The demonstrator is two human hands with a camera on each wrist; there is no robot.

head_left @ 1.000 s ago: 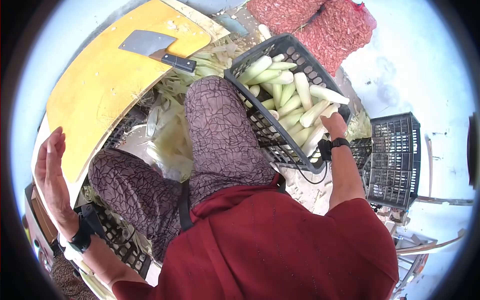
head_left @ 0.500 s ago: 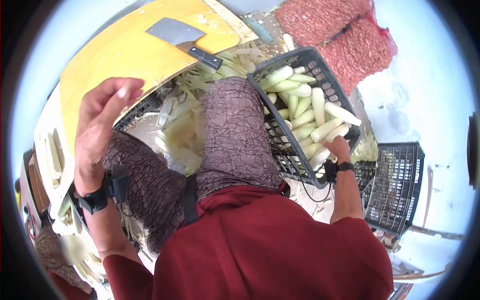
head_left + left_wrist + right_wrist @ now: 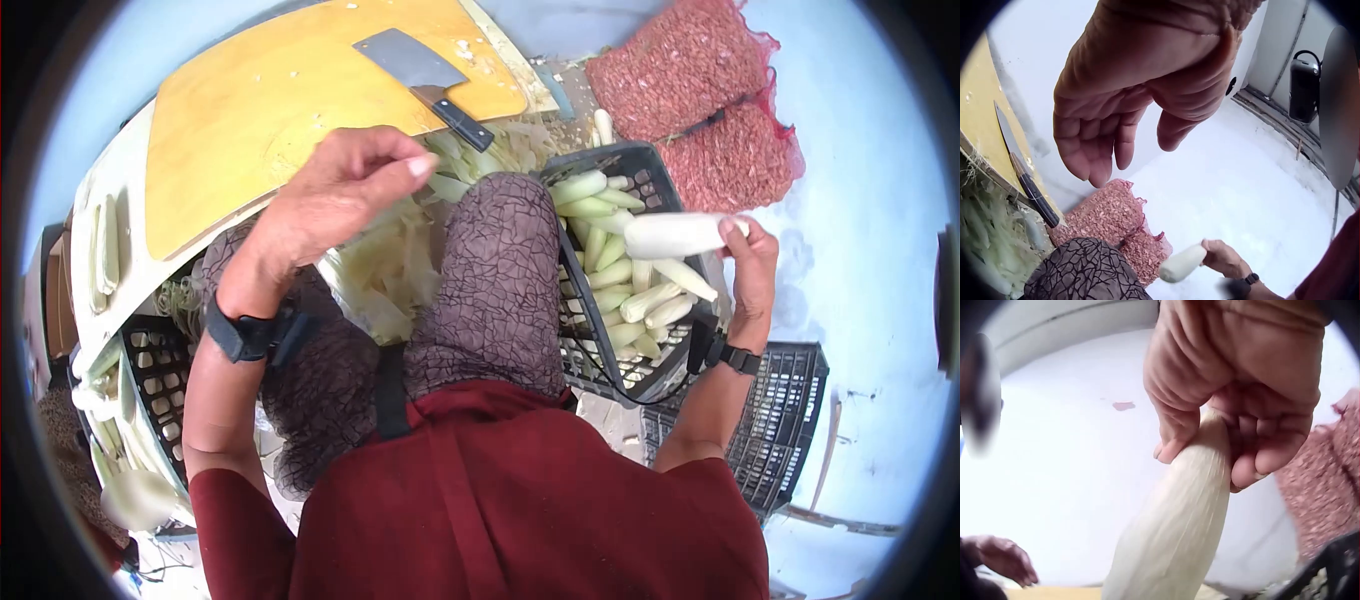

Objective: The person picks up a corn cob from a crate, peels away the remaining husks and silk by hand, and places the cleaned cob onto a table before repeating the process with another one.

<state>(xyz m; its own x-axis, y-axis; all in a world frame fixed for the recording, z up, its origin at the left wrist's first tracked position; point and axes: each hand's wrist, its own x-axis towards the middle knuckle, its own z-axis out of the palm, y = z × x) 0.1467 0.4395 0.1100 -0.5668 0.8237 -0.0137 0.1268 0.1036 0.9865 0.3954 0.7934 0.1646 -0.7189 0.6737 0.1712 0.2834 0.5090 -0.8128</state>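
Water bamboo shoot (image 3: 672, 236), pale, faintly ribbed, narrow end pinched by right hand (image 3: 754, 262), raised above edge of black crate (image 3: 610, 154), left hand (image 3: 335, 192) well apart, fingers loosely bent, open room between.

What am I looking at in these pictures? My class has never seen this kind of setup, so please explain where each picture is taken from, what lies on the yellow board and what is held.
There is no machine: a person works bare-handed. The wide, round picture is taken from the head, looking forward and down; the other two are taken from the left and right wrists.

The right hand holds a pale, elongated vegetable by one end, above a black crate containing more of them. The left hand holds nothing; its fingers are loosely bent. On the yellow board lies a cleaver with a black handle, among pale scraps.
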